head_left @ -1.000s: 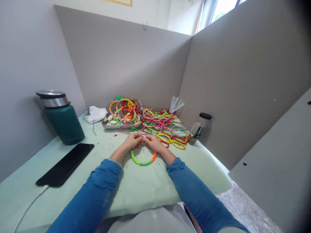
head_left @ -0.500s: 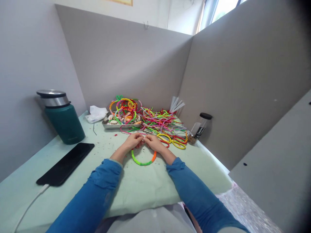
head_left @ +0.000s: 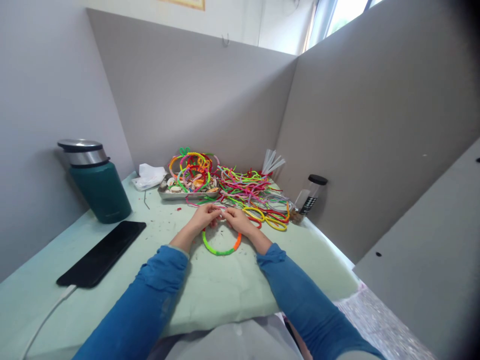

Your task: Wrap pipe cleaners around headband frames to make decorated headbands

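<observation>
Our left hand (head_left: 204, 216) and right hand (head_left: 236, 220) meet at the far side of a fuzzy ring (head_left: 220, 253), the fingers of both closed in a pinch on it; exactly which strand sits between the fingertips is too small to tell. The ring's near arc, green with an orange stretch at the right, curves toward us below the fingers, close to the worktop (head_left: 225, 295), and its far part is hidden under our hands. We judge the step to be fine finger work at that hidden part, so we would do well to let the left fingers steady the ring while the right ones make small, even turns, pressing lightly so that the fuzz isn't crushed and the round shape isn't pulled oval. Forearms resting low would help us avoid tugging the near arc. Just to the right of the right fingers lie yellow loops (head_left: 275, 228), near enough that a sleeve or wrist might catch them. Beyond the fingers, a heap of coloured fuzzy stems (head_left: 249, 184) spreads to the right, and a metal tray (head_left: 187, 196) with shells stands to the left; a loose end from there could snag our work, so a little room helps. Left of the fingers, well apart, lies a phone (head_left: 101, 255).
</observation>
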